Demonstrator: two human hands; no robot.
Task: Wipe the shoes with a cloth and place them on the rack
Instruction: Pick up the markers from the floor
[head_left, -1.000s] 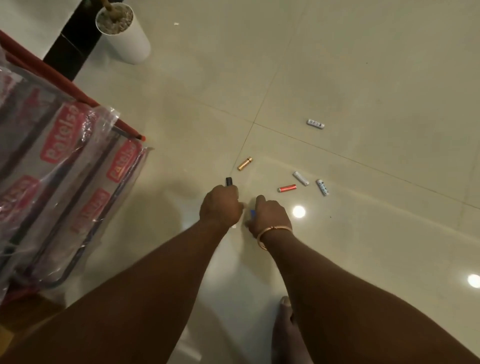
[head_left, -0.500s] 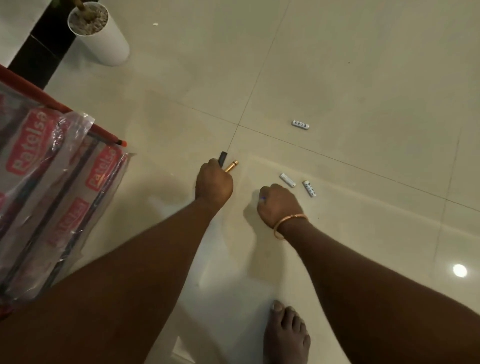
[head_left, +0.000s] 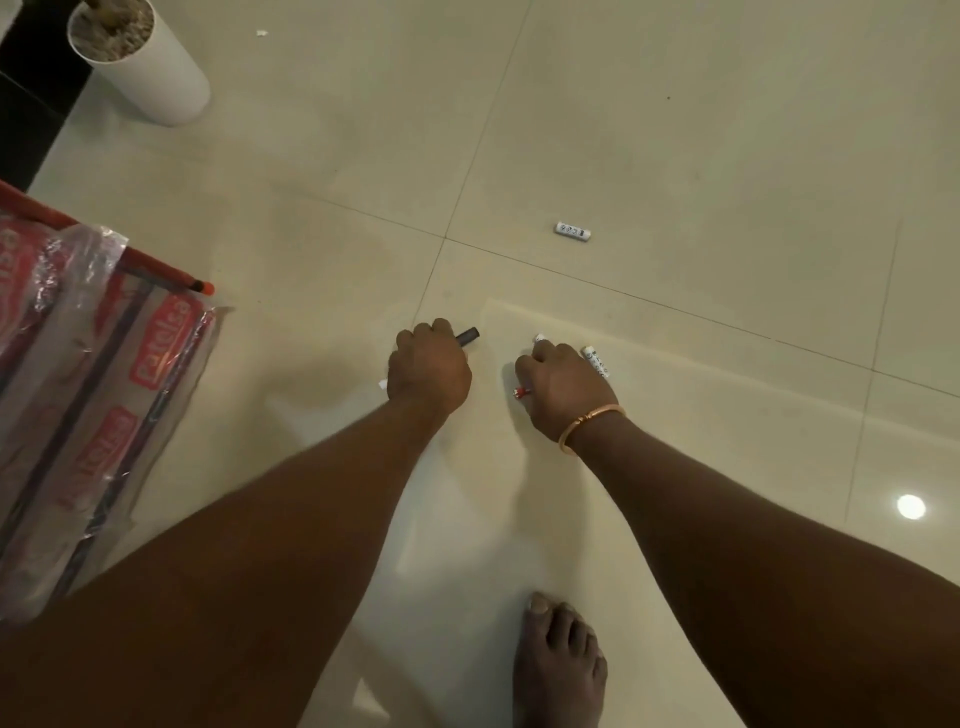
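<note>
I see the white battery (head_left: 597, 362) lying 11-to-5, just beside my right hand (head_left: 563, 387) at its 2 o'clock, whose fingers (head_left: 546, 357) clench a red battery (head_left: 521, 392); my left hand (head_left: 428, 371) clenches a dark battery (head_left: 467, 335).

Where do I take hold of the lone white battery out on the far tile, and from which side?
Pinch the white battery across its middle from straight above, finger and thumb on its long sides. It lies flat on the floor with bare tile round it. Being cylindrical, it may roll if nudged sideways.

Dim warm pic w/ lamp glare on glossy floor (head_left: 675, 130), soft shadows.
</note>
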